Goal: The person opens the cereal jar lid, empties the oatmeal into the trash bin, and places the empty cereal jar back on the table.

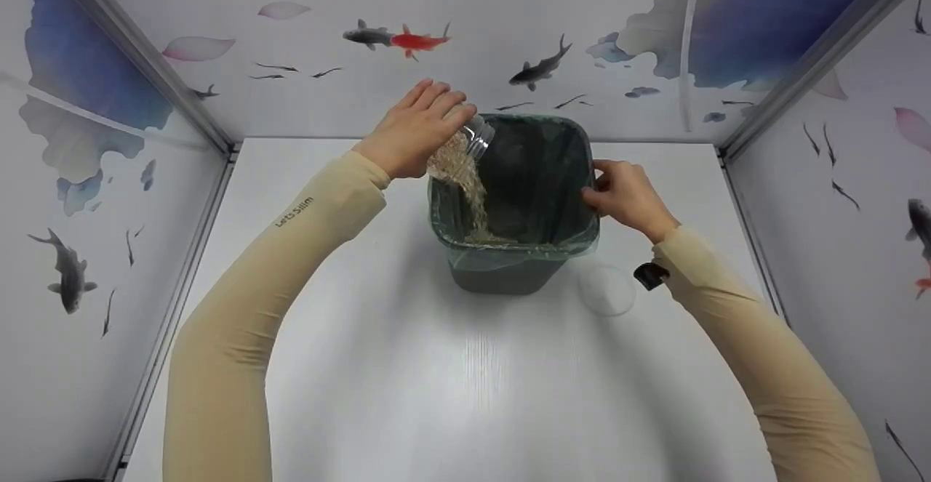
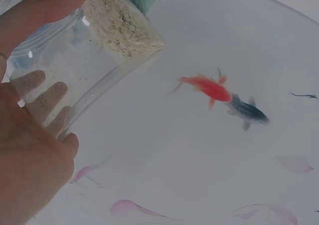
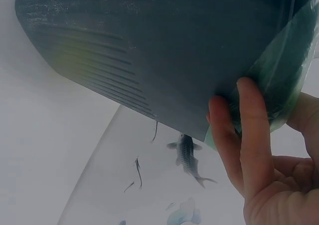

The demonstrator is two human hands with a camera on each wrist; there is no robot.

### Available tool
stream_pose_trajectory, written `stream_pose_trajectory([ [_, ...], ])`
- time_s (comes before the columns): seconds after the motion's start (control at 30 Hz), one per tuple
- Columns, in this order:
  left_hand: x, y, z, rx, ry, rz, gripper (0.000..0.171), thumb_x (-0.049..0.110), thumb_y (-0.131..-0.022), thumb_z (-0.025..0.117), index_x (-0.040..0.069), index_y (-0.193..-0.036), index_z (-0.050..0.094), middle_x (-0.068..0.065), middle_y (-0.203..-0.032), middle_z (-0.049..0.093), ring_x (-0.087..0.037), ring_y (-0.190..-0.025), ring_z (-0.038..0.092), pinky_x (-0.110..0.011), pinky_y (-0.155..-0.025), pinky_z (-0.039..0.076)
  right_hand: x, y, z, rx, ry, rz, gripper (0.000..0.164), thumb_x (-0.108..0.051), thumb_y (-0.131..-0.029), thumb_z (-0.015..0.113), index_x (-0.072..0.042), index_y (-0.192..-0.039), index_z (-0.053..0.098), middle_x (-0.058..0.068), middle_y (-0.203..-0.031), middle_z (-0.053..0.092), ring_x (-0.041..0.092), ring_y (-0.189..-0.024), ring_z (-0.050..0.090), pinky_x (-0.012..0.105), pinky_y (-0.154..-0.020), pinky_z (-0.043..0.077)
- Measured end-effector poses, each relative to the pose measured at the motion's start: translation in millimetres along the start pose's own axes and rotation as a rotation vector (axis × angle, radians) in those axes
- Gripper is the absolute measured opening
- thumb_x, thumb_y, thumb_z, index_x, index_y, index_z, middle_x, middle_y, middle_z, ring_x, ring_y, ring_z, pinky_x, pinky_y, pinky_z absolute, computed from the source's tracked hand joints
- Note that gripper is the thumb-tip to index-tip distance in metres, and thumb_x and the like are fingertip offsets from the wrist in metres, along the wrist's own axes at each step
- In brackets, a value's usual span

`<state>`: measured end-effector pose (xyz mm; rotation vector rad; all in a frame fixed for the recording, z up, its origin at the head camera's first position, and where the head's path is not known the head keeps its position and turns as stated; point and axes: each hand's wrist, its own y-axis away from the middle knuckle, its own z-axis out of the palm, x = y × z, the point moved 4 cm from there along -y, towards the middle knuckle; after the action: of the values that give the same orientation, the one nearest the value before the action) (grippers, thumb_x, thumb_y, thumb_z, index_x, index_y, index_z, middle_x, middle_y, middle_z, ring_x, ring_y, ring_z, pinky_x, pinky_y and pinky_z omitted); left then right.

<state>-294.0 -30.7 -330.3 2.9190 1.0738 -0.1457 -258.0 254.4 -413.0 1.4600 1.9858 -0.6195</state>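
Note:
My left hand (image 1: 420, 127) grips a clear plastic jar (image 1: 476, 137), tipped over the left rim of a dark trash bin (image 1: 502, 278). Pale oat-like flakes (image 1: 460, 169) stream from its mouth into the bin. In the left wrist view, fingers show through the jar wall (image 2: 94, 93) and more flakes (image 2: 124, 31) lie along its lower side. A thin green bag (image 1: 542, 251) lines the bin and folds over its rim. On the right side, my right hand (image 1: 625, 195) holds the lined rim, with fingers (image 3: 254, 130) outside against the bag and wall.
A clear round lid (image 1: 607, 290) lies on the white table (image 1: 436, 395), just right of the bin's base. Panels painted with fish enclose the table at the back (image 1: 465, 46) and both sides. A small black object (image 1: 651, 275) sits at the right sleeve's cuff.

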Motion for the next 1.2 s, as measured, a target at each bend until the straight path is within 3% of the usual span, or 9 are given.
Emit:
stream_pose_trajectory([
  [0.87, 5.0, -2.4, -2.0, -0.009, -0.047, 0.018, 0.083, 0.003, -0.073, 0.077, 0.005, -0.144, 0.034, -0.019, -0.148, 0.034, -0.036, -0.138, 0.024, -0.042, -0.116, 0.006, 1.4, 1.2, -0.4, 0.016, 0.018, -0.001, 0.041, -0.001, -0.088, 0.057, 0.011, -0.127, 0.056, 0.020, -0.079, 0.068, 0.016, -0.060, 0.065, 0.014, -0.051, 0.048],
  [1.2, 8.5, -2.3, -2.9, 0.032, -0.069, 0.037, 0.083, 0.001, -0.071, 0.078, 0.005, -0.143, 0.037, -0.018, -0.145, 0.037, -0.036, -0.137, 0.027, -0.041, -0.116, 0.007, 1.1, 0.8, 0.0, 0.016, 0.030, -0.018, 0.040, -0.001, -0.088, 0.057, 0.010, -0.127, 0.056, 0.018, -0.078, 0.068, 0.015, -0.059, 0.064, 0.015, -0.050, 0.048],
])
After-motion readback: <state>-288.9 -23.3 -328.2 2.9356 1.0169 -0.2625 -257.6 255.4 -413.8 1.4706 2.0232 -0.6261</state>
